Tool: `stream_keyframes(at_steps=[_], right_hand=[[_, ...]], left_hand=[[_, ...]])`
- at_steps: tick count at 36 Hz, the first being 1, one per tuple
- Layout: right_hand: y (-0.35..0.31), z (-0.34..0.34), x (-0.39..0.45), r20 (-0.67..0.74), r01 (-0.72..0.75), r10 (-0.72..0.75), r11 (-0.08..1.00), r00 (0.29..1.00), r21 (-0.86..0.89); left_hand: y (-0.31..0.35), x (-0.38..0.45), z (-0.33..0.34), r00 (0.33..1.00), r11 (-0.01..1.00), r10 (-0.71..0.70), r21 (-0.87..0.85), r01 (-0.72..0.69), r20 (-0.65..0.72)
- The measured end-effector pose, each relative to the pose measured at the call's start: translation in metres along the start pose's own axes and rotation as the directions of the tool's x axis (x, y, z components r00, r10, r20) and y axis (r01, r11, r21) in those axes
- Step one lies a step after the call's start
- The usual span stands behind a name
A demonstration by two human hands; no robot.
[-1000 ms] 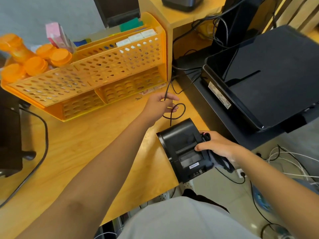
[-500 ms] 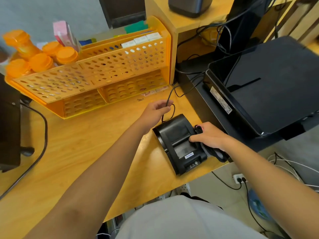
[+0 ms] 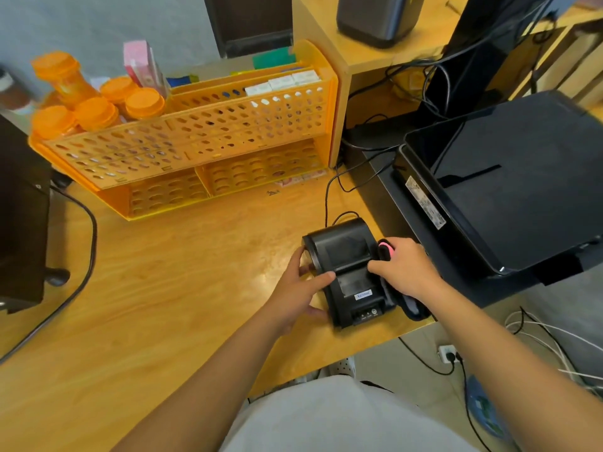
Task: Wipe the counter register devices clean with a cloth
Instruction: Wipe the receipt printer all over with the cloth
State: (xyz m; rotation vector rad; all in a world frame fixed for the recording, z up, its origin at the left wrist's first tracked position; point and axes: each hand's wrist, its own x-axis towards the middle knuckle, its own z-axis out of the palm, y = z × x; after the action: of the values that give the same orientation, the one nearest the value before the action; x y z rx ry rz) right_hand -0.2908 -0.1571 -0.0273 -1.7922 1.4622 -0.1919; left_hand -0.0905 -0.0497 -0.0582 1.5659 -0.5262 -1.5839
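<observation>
A small black receipt printer (image 3: 349, 256) sits on the wooden counter (image 3: 182, 288) near its right front edge. My left hand (image 3: 298, 291) grips the printer's left side, thumb laid across its top. My right hand (image 3: 406, 267) lies against the printer's right side and holds a dark cloth (image 3: 409, 306) with a pink patch; the cloth hangs down beside the printer. A black cable (image 3: 326, 203) runs from behind the printer toward the back.
An orange perforated rack (image 3: 202, 148) with orange-lidded bottles (image 3: 98, 109) stands at the back. A large black register machine (image 3: 509, 190) sits to the right on a dark stand. A black device (image 3: 19, 223) and cable are at the left. Loose wires lie on the floor.
My left hand left the cable behind the printer and came to grip the printer's left side. The printer was set further in on the counter, and my right hand stayed on its right side.
</observation>
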Motion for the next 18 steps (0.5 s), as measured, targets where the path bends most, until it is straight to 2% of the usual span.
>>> stream_keyframes(at_steps=[6, 18], right_hand=[[-0.0046, -0.0029, 0.0023, -0.051, -0.014, 0.014, 1.000, 0.999, -0.008], [-0.0101, -0.0055, 0.0003, 0.018, -0.053, 0.053, 0.999, 0.998, 0.006]], left_hand=[[0.0070, 0.0064, 0.0034, 0.999, 0.998, 0.043, 0.042, -0.042, -0.023], [0.0042, 0.0064, 0.0046, 0.998, 0.999, 0.052, -0.003, -0.052, -0.035]])
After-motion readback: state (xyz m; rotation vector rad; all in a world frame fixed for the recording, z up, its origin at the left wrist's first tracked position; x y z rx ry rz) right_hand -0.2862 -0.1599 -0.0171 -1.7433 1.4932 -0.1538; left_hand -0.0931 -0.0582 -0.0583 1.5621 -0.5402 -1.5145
